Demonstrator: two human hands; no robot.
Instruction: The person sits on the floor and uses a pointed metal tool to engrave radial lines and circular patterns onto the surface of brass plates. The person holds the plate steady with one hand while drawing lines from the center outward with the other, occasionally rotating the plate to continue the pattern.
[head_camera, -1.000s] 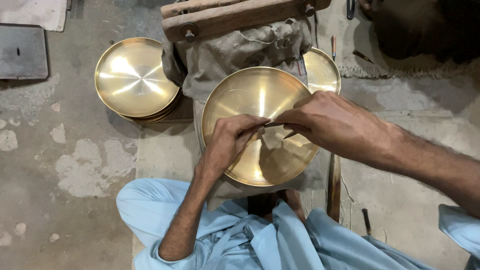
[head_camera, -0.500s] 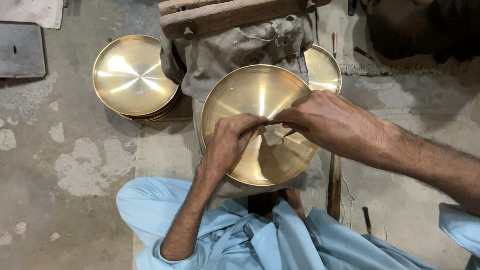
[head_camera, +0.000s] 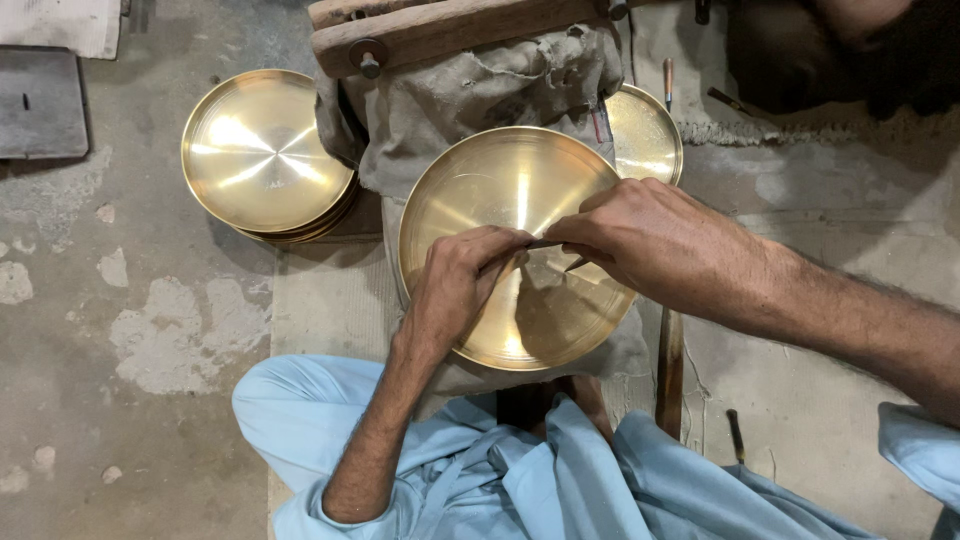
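A shiny brass plate lies on a grey cloth in front of me. Over its middle, my left hand and my right hand meet, both pinching a thin dark metal tool whose tip rests on the plate's surface. My left wrist lies over the plate's near rim. Most of the tool is hidden by the fingers.
A stack of brass plates stands at the left on the concrete floor. Another brass plate peeks out behind the cloth draped over a wooden block. Small tools lie at the right. My light blue clothing fills the bottom.
Both hands stay on the tool over the plate's middle; the fingers have shifted only slightly. The plate has not moved.
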